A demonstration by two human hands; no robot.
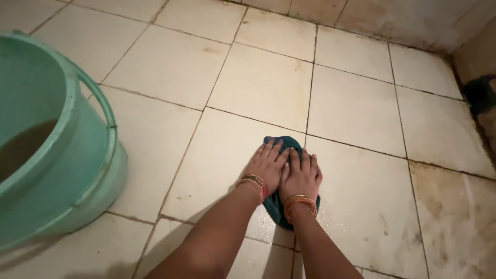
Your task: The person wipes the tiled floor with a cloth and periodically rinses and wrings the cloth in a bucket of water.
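A dark teal cloth [283, 142] lies flat on the pale tiled floor [258, 82]. My left hand [267, 164] and my right hand [301, 175] press down on it side by side, palms flat and fingers stretched forward. Both wrists wear orange and gold bangles. Most of the cloth is hidden under my hands; only its far end and a bit near my wrists show. The tiles near my right wrist look wet with small drops.
A large green plastic bucket [98, 170] with a handle stands at the left, holding murky water. A stained wall base runs along the back and right. A dark object [479, 94] sits at the right edge by the wall.
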